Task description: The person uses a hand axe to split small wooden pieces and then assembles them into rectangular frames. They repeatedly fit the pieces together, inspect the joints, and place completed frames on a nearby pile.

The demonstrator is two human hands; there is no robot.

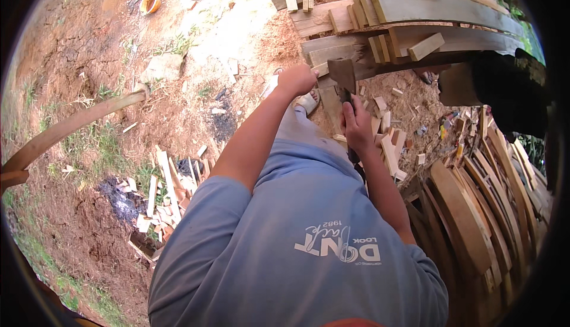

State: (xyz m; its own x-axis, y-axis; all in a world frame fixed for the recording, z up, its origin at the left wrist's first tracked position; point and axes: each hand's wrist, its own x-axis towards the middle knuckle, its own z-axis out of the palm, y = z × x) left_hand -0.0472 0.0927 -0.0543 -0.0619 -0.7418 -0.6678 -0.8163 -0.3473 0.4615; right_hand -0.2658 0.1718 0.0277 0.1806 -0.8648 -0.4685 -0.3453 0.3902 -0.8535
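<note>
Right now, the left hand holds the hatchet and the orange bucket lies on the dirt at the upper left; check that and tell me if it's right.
One thing is wrong: the head view shows the hatchet in the right hand, not the left hand. The orange bucket does lie on the dirt at the upper left.

Ahead and to the right of the left fingers [311, 79], a plank surface [445, 9] carries short wooden blocks [426, 46]. The dirt ground [65, 59] bears scraps [389, 152] near the right fingers [349, 113], offcuts [168, 187] behind and left, a bucket [151, 4] ahead and left.
</note>
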